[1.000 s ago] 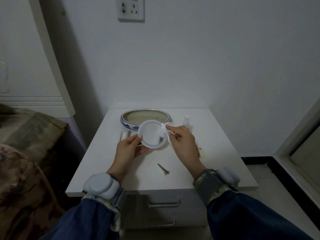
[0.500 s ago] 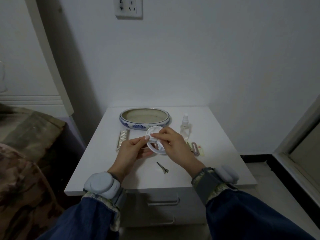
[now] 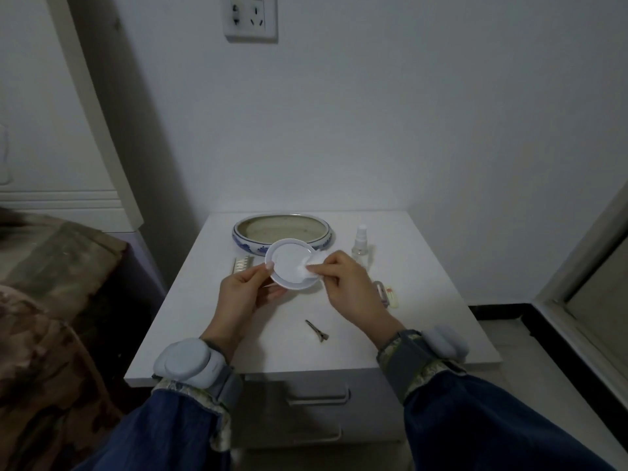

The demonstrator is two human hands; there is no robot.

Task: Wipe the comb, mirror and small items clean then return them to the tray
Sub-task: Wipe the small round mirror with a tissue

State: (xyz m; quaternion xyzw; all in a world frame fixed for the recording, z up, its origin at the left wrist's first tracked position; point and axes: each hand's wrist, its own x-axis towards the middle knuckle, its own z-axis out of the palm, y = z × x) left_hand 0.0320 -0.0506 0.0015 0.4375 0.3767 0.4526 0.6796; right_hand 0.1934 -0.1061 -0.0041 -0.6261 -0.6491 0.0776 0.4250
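Note:
My left hand grips the lower left rim of a round white mirror, held above the white nightstand. My right hand pinches a small white wipe and presses it on the mirror's right side. Behind the mirror stands the blue-and-white ceramic tray, with nothing visible inside. A comb lies left of the mirror. A metal hair clip lies near the front. Small clips lie to the right, partly hidden by my right hand.
A small clear spray bottle stands right of the tray. A bed with a camouflage cover is close on the left. The nightstand has drawers below. A wall socket is above.
The mirror has tilted back up with its face toward me. My right hand with the wipe has moved from the mirror's centre to its right side.

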